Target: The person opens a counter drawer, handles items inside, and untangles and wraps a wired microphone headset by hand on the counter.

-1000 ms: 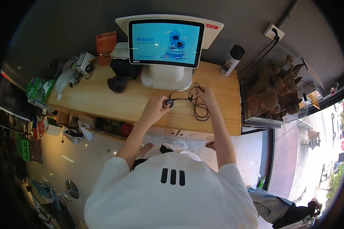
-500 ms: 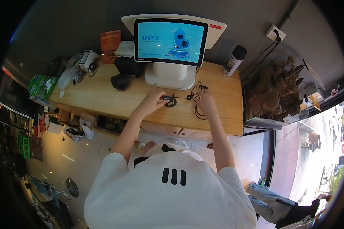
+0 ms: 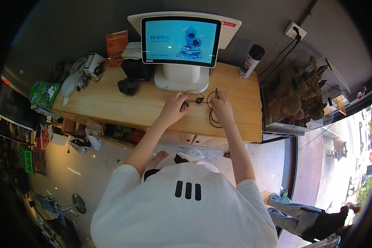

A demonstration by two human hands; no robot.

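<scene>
Right here at the wooden desk [image 3: 124, 110], both hands are handling a black cable [image 3: 199, 100], which is stretching between them just in front of the white stand [image 3: 178, 84] of a lit monitor [image 3: 181, 40]. The left hand [image 3: 174, 109] is curling round a dark bundled part, thumb and fingers closing on it, a bit of the bundle peeking out beside the thumb. And over here, the right hand [image 3: 222, 108] is pinching the looped stretch, fingers pressing together on the cord, one loop showing just beside the hand! A small dark lump is sitting on the cable midway; knot or clip, I'm not able to tell. Behind it all, the monitor is glowing blue. A spray can [image 3: 251, 62] is standing near the desk's right end, while a crumpled black thing [image 3: 128, 86] is lying left of the stand.
</scene>
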